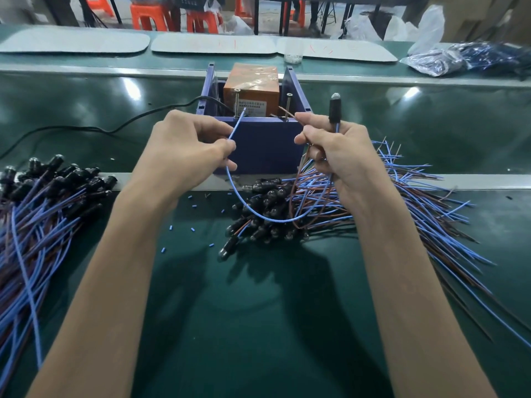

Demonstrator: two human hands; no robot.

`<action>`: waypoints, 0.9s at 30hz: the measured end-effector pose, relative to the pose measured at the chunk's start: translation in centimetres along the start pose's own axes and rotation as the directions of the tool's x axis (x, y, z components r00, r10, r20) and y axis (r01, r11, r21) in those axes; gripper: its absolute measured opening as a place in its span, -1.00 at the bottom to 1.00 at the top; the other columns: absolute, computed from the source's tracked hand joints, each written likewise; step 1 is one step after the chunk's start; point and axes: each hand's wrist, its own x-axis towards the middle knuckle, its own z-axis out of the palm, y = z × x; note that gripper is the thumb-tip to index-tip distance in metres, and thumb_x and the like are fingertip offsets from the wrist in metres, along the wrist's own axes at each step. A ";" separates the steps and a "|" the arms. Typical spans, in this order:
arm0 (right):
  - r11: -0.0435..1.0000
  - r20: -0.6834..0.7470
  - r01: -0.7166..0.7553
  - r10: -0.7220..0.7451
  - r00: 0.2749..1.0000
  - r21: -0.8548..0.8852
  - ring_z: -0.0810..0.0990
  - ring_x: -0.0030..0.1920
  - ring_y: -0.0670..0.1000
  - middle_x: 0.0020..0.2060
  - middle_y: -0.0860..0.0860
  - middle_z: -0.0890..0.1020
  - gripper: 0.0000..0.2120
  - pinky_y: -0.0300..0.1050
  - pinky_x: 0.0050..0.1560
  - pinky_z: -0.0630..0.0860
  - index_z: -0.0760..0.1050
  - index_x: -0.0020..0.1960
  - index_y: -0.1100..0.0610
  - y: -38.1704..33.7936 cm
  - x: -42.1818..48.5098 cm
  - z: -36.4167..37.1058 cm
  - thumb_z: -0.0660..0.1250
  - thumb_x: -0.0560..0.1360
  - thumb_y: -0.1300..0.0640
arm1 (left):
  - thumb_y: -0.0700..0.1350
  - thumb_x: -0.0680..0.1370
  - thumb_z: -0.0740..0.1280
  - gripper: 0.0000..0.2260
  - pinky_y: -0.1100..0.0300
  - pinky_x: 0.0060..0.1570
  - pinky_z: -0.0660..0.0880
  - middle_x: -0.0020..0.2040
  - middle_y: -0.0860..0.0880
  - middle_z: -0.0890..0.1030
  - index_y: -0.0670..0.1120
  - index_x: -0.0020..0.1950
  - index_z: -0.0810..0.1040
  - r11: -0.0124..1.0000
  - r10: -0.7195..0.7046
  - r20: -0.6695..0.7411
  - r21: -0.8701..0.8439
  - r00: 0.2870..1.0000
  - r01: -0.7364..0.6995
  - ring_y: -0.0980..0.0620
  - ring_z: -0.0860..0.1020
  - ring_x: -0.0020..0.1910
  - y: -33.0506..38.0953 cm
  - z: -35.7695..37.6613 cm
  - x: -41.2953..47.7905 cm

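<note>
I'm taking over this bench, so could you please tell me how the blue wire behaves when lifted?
Probably floppy: the blue wire sags in a loop between left hand and right hand. Likely light: a fingertip pinch holds it.

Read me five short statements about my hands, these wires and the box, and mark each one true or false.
1. The left hand pinches the blue wire. True.
2. The left hand also holds the brown wire. False: the right hand holds it.
3. The right hand holds a black lamp with its lens end up. True.
4. The box in front of the hands is red. False: it is blue, with an orange block inside.
5. The pile of wired lamps on the left lies inside the box. False: it lies on the green table.
</note>
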 end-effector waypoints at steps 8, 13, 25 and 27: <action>1.000 -0.078 -0.003 0.004 0.997 0.021 0.42 -0.54 -0.18 -0.46 -0.08 0.61 -0.80 -0.35 -0.45 0.28 0.57 -0.09 0.14 0.1 0.4 -0.3 0.21 0.57 0.34 | -0.26 0.49 0.38 -0.86 0.26 -0.18 0.58 -0.36 0.11 0.62 -0.01 -0.11 0.63 1.000 -0.018 -0.058 -0.015 0.998 0.018 0.11 0.67 -0.37 -0.1 0.1 0.3; 0.999 -0.112 -0.011 0.017 0.994 0.051 0.42 -0.56 -0.19 -0.45 -0.06 0.59 -0.79 -0.40 -0.58 0.23 0.57 -0.07 0.17 -0.1 0.3 -0.5 0.20 0.57 0.35 | -0.26 0.50 0.37 -0.87 0.31 -0.23 0.58 -0.33 0.04 0.64 -0.06 -0.06 0.64 0.999 -0.031 -0.076 -0.016 0.997 0.030 0.12 0.67 -0.36 -0.4 -0.3 0.6; 0.998 -0.153 0.004 0.005 0.988 0.061 0.41 -0.55 -0.20 -0.41 -0.02 0.58 -0.76 -0.39 -0.58 0.18 0.57 -0.12 0.14 -0.3 0.2 -0.7 0.19 0.56 0.36 | -0.24 0.49 0.39 -0.82 0.25 -0.13 0.53 -0.39 0.12 0.65 0.04 -0.19 0.62 1.000 -0.017 -0.116 -0.018 0.993 0.015 0.14 0.66 -0.36 -0.8 -1.3 0.8; 0.998 -0.151 0.001 0.008 0.989 0.059 0.40 -0.55 -0.20 -0.41 -0.02 0.58 -0.76 -0.39 -0.57 0.18 0.56 -0.12 0.14 -0.3 0.1 -0.7 0.18 0.57 0.36 | -0.24 0.48 0.39 -0.82 0.27 -0.14 0.51 -0.41 0.15 0.65 0.05 -0.19 0.62 1.000 -0.022 -0.121 -0.016 0.992 0.020 0.14 0.67 -0.35 -0.9 -1.4 0.9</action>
